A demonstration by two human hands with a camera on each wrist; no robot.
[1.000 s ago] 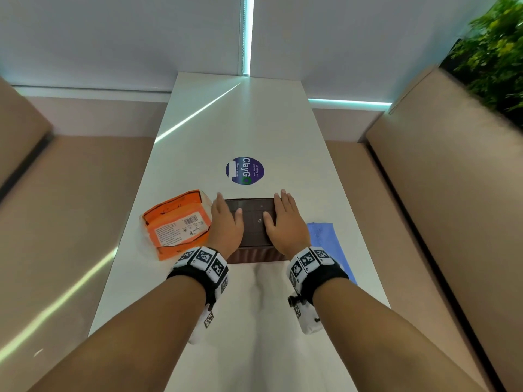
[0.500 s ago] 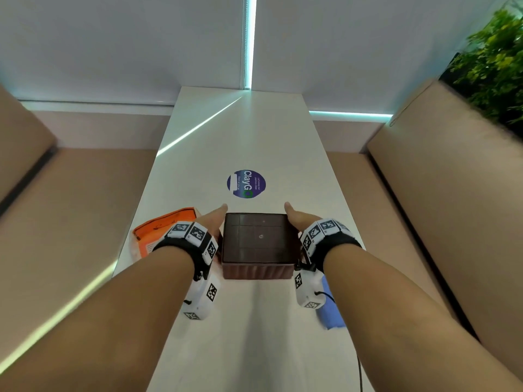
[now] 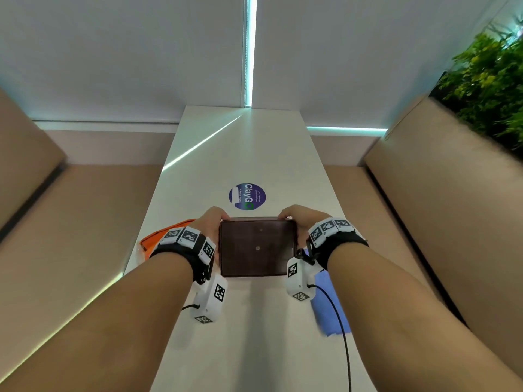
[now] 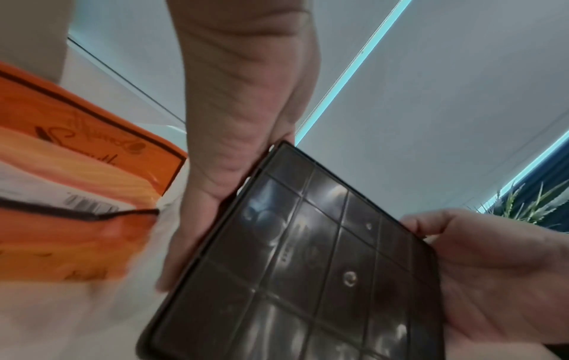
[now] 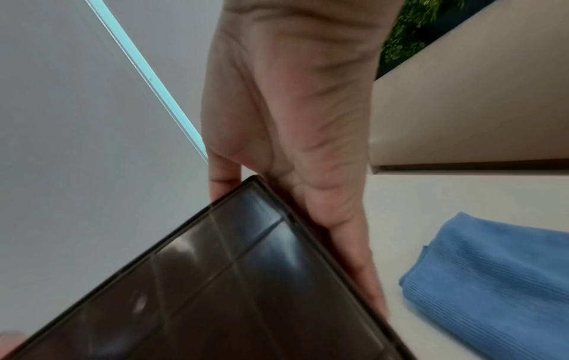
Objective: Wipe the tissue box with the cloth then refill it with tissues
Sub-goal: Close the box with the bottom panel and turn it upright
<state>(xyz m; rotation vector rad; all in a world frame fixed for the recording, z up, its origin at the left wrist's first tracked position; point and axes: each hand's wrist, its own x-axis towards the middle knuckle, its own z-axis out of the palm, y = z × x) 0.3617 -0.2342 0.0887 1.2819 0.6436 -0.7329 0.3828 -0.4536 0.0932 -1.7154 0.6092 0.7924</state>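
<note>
Both hands hold the dark brown tissue box (image 3: pixel 257 247) between them above the white table (image 3: pixel 254 335), the gridded panel with its small round marks facing up toward the head camera. The left hand (image 3: pixel 210 222) clasps the left side, the right hand (image 3: pixel 300 219) the right side, fingers curled over the far edge — a firm two-handed hold, not a pinch.

The step in hand looks like lifting and turning the box to get it open or ready for wiping; no cloth is on it yet. Next, one hand probably has to let go and reach for the blue cloth (image 5: pixel 492 280), which lies on the table just beside and below the right wrist.

The orange tissue pack (image 4: pixel 77 194) lies near the left hand — unopened, as far as can be seen. Beyond the box, a round purple sticker (image 3: pixel 247 196) marks the tabletop. Nothing blocks either reach.
</note>
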